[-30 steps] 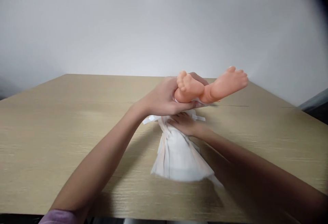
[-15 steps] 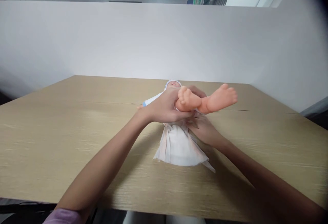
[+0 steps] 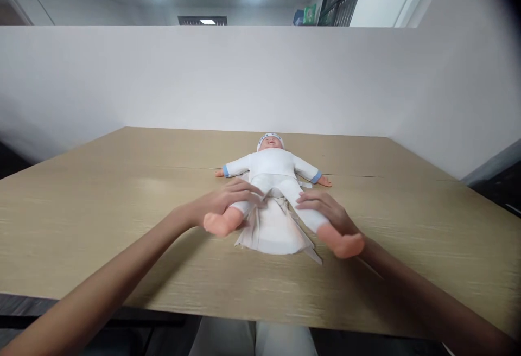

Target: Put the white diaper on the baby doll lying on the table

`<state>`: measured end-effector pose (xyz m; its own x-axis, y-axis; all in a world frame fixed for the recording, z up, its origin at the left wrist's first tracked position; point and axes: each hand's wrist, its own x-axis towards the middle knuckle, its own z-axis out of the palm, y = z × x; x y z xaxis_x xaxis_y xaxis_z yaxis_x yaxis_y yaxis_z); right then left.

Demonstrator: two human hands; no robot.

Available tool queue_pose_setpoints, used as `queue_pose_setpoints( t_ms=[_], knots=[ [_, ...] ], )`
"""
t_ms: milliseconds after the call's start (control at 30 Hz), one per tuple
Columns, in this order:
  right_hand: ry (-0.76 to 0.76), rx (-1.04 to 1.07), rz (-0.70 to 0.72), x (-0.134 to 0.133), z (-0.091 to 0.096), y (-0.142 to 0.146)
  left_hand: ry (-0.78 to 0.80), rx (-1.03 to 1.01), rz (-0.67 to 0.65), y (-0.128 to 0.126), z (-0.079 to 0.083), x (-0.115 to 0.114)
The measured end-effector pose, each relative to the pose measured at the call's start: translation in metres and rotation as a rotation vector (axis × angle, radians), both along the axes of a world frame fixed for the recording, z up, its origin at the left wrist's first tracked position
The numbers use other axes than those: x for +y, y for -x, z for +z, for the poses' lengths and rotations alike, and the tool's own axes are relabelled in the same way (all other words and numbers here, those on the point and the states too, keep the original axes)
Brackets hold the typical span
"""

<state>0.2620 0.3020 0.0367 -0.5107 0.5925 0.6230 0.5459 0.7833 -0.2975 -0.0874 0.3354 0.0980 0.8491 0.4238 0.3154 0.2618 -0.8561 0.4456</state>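
A baby doll [image 3: 272, 163] in a white suit with blue cuffs and a white patterned cap lies on its back, head away from me, arms spread and legs apart. My left hand [image 3: 223, 199] is around the leg on the left, its fingers lying over the thigh. My right hand [image 3: 328, 210] is closed over the other leg near the knee, its thumb hidden. An unfolded white diaper [image 3: 274, 231] lies under the doll's hips, its front part spread flat towards me between the legs. Both of the doll's bare feet point towards me.
The wooden table [image 3: 122, 182] carries the doll and diaper. A white partition [image 3: 244, 79] stands behind it and along the right. My legs [image 3: 252, 339] show below the table's front edge.
The doll's legs, held up together by my left hand, have come down and parted. My right hand has moved from beneath them to the right leg. The view has tilted up slightly.
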Motion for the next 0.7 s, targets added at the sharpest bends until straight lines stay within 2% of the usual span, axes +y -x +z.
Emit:
queue_pose_setpoints(
  t_ms=[133, 233, 400, 500, 600, 700],
  knots=[
    [-0.096, -0.151, 0.062, -0.001, -0.015, -0.012, -0.117, 0.161, 0.015, 0.024, -0.030, 0.002],
    [-0.147, -0.226, 0.061, 0.000, -0.023, -0.009, -0.185, 0.199, 0.043, 0.024, -0.040, -0.003],
    [-0.103, -0.280, 0.034, -0.002, -0.029, -0.009, -0.177, 0.249, 0.104, 0.018, -0.034, -0.017],
    [-0.043, -0.314, 0.023, -0.004, -0.027, -0.012, -0.180, 0.277, 0.095, 0.018, -0.031, -0.020],
    [0.029, -0.284, 0.034, -0.007, -0.016, -0.012, -0.128, 0.280, 0.091, 0.018, -0.027, -0.022],
    [0.143, -0.269, 0.072, -0.015, 0.006, -0.009, -0.063, 0.275, 0.134, 0.013, -0.020, -0.028]
  ],
)
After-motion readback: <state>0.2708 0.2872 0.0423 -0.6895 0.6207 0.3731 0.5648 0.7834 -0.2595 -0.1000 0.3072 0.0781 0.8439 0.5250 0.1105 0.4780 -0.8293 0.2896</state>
